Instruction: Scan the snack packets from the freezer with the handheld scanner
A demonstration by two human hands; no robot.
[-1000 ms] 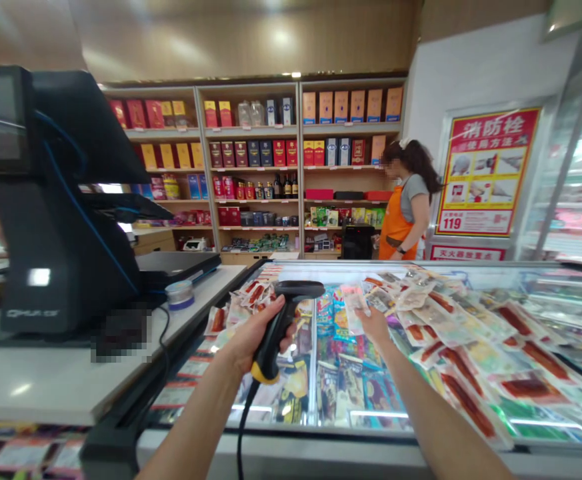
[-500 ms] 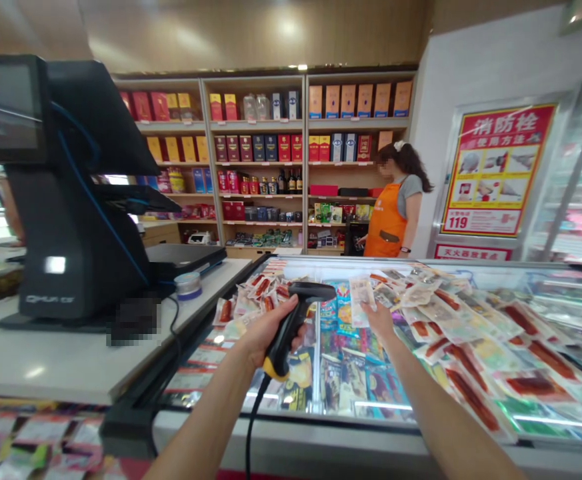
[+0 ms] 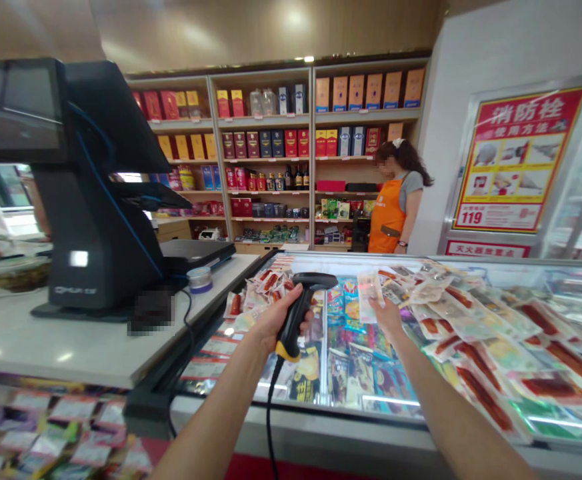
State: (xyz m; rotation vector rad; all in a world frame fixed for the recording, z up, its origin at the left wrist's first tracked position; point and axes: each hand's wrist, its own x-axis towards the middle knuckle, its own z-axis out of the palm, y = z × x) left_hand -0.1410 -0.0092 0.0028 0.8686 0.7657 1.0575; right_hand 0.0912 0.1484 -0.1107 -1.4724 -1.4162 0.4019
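Note:
My left hand (image 3: pixel 277 321) is wrapped round the grip of a black and yellow barcode scanner (image 3: pixel 295 317), whose head points to the right. A cable runs down from the scanner's base. My right hand (image 3: pixel 388 316) pinches a pale, flat plastic packet (image 3: pixel 369 298) by its lower right part, to the right of the scanner's head. What is inside this packet cannot be made out. Both hands are above the glass top of a freezer (image 3: pixel 323 373). On the glass to the right lie many sealed sausage packets (image 3: pixel 481 367), with a smaller heap of sausage packets (image 3: pixel 265 287) to the left.
A checkout terminal (image 3: pixel 95 220) stands on the white counter (image 3: pixel 71 357) at left, beside a roll of tape (image 3: pixel 199 280). Beyond the freezer, a person in an orange apron (image 3: pixel 388 217) stands before shelves of boxes (image 3: pixel 265 145). A red fire-hydrant sign (image 3: pixel 521 160) hangs at right.
The view has shifted, so the terminal and freezer sit further right in the picture. My hands keep hold of the scanner and the packet. The person in the apron has lowered their head slightly.

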